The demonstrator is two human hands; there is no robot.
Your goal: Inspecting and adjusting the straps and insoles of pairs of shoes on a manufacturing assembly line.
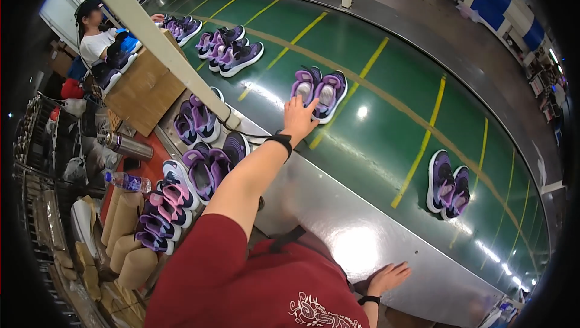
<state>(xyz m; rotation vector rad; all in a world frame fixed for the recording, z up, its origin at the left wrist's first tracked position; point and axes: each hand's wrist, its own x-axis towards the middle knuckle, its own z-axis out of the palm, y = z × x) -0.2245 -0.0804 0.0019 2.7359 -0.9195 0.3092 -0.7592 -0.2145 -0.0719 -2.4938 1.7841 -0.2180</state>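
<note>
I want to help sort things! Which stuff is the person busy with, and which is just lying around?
Busy with:
- left hand reaching the purple shoe pair
- green conveyor belt
- right hand resting on the metal edge

Lying around:
- water bottle
- steel flask
- cardboard box

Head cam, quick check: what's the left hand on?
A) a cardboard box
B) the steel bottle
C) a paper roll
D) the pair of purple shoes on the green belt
D: the left hand reaches out over the belt, fingertips at the heel end of the shoe pair; the right hand lies flat on the steel edge.
</note>
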